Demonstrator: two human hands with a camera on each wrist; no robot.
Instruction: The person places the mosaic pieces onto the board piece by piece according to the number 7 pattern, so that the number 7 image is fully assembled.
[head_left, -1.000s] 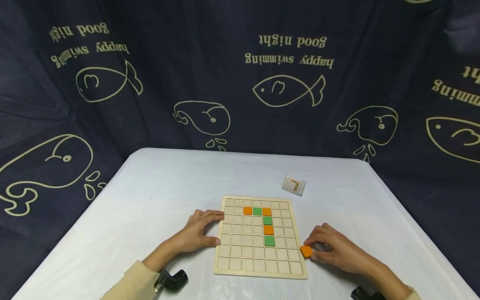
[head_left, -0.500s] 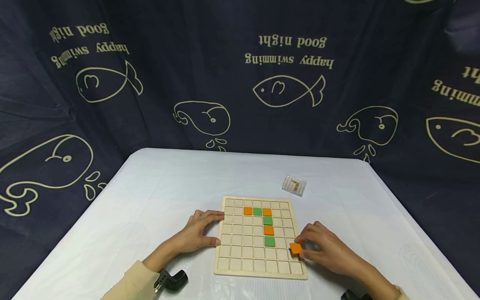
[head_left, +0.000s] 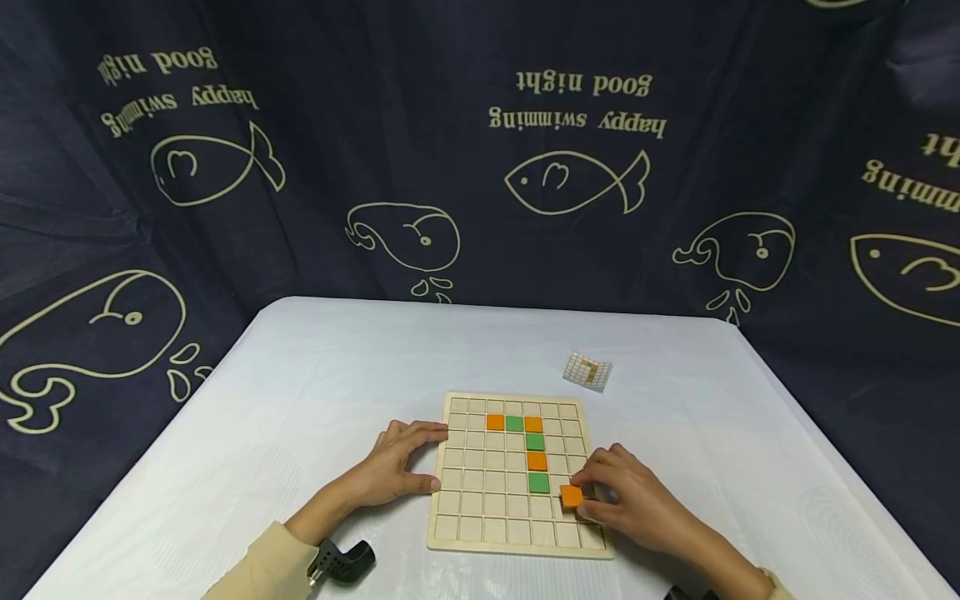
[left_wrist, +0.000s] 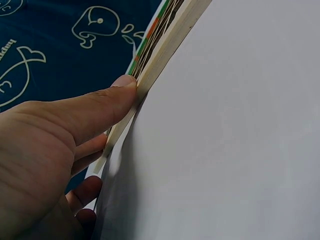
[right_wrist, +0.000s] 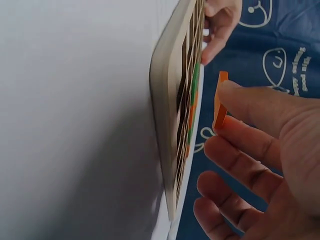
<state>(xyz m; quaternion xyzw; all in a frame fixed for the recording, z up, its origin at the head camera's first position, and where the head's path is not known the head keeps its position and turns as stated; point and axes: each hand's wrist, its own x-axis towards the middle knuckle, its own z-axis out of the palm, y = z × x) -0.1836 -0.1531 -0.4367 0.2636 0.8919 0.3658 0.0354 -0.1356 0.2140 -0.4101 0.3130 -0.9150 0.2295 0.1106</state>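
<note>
White table (head_left: 315,392), dark fish-print cloth behind. Versus a second ago, right hand (head_left: 630,500) has carried the orange tile (head_left: 572,496) from off the board's right edge to over its lower-right squares, near the green tile (head_left: 538,482). Tile is square, no long axis, held flat, parallel to the wooden board (head_left: 472,533). Right wrist view shows it edge-on, pinched by thumb and finger, clear of the board. Left hand (head_left: 393,467) unmoved, fingers straight, thumb pressing the board's left edge.
</note>
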